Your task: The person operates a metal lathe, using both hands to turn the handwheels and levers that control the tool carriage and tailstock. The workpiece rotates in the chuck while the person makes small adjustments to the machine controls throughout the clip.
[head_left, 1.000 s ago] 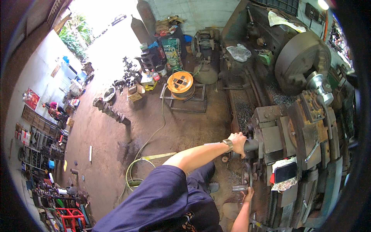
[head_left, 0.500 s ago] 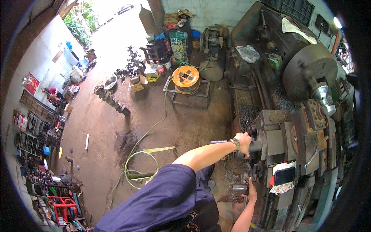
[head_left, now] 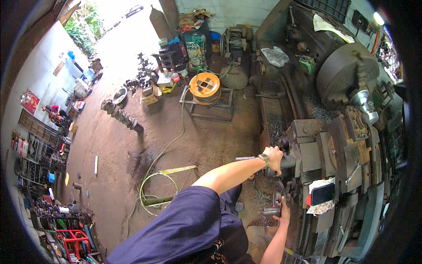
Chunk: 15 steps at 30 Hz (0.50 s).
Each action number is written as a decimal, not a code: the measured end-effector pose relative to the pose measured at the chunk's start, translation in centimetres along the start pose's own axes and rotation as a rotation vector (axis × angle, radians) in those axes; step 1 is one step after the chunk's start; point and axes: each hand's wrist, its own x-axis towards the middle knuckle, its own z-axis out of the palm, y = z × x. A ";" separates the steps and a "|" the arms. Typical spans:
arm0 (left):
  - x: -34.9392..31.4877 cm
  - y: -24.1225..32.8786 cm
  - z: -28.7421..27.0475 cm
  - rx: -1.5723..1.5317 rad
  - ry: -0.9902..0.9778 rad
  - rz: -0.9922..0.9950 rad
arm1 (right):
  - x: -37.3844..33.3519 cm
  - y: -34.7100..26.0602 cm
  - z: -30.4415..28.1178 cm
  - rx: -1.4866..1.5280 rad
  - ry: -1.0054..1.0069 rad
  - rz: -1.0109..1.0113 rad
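Clearly, the right hand [head_left: 285, 213] touches a handwheel [head_left: 277, 192].

Right of centre are one left hand [head_left: 274, 159], one right hand [head_left: 285, 214] and one wristwatch [head_left: 264, 159]; lower right, one phone [head_left: 323, 194]; upper centre, one orange reel [head_left: 205, 93].

A machine workshop: big lathe [head_left: 309, 154], metal shavings [head_left: 277, 125], gas cylinder [head_left: 160, 24], stained floor [head_left: 211, 141].

- Handwheel [head_left: 277, 192]: round, dark metal, seen nearly edge-on; lower right of frame.
- Handle [head_left: 270, 211]: grey metal cylinder, roughly horizontal; lower right.
- Dark metal cylinder [head_left: 288, 162]: roughly horizontal; right of frame centre, above the handwheel.
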 end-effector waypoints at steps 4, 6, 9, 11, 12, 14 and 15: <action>-0.1 0.1 -0.2 -0.008 -0.022 -0.008 | -1.7 -0.6 1.0 0.007 0.141 -0.062; 0.0 0.1 -0.3 0.000 -0.067 -0.009 | -2.0 -0.7 1.2 0.017 0.141 -0.070; -0.1 0.1 -0.3 -0.006 -0.083 -0.007 | -1.7 -0.4 1.2 0.039 0.128 -0.095; -0.1 0.1 -0.3 -0.011 -0.083 -0.010 | -1.3 0.0 1.2 0.051 0.128 -0.109; 0.0 0.1 -0.3 -0.012 -0.086 -0.016 | -1.1 0.3 1.2 0.055 0.134 -0.113; 0.0 0.1 -0.3 -0.016 -0.092 -0.019 | -0.6 0.8 1.3 0.052 0.163 -0.146; 0.0 0.1 -0.3 -0.019 -0.096 -0.018 | -0.3 1.1 1.5 0.045 0.186 -0.176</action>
